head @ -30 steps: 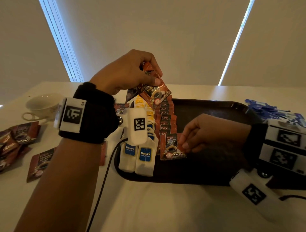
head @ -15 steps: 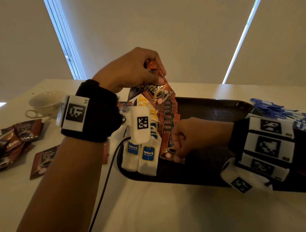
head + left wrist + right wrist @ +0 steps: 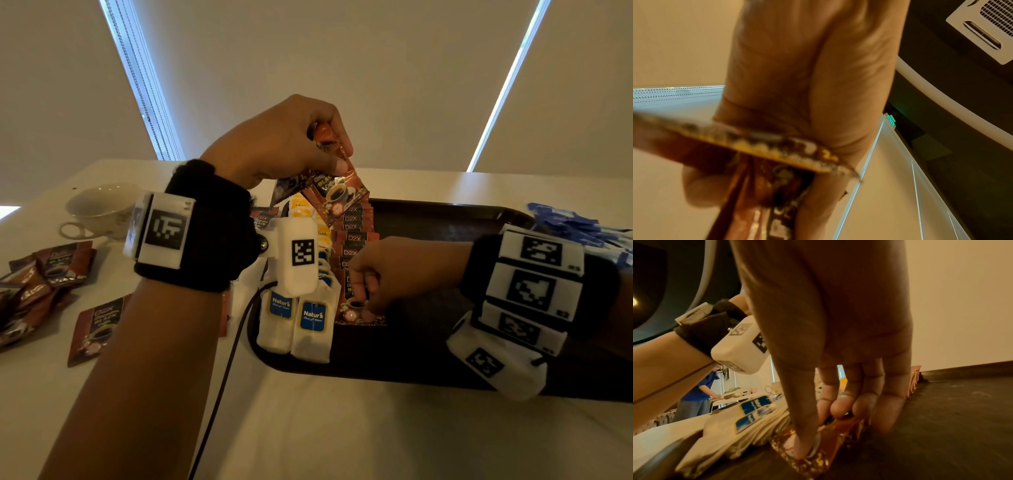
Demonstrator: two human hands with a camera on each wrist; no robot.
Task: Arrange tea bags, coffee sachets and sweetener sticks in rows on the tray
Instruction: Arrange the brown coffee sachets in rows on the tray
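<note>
A dark tray (image 3: 445, 240) lies in front of me. Along its left side is a row of white tea bags (image 3: 311, 329), and beside them a row of overlapping brown coffee sachets (image 3: 352, 240). My right hand (image 3: 363, 298) is low on the tray. Its thumb and curled fingers pinch the nearest coffee sachet (image 3: 349, 313), seen close in the right wrist view (image 3: 838, 439). My left hand (image 3: 329, 161) is raised above the rows and grips a few coffee sachets (image 3: 339, 195), which hang from its fingers. Blue sweetener sticks (image 3: 575, 226) lie heaped beyond the tray's right end.
Loose coffee sachets (image 3: 44, 284) lie scattered on the white table at the left, one (image 3: 96, 325) nearer the tray. A white cup (image 3: 99, 205) stands at the back left. A black cable (image 3: 222, 377) runs down from my left wrist.
My right hand has moved left across the tray and curled its fingers onto the nearest coffee sachet. My left hand stays raised with its sachets.
</note>
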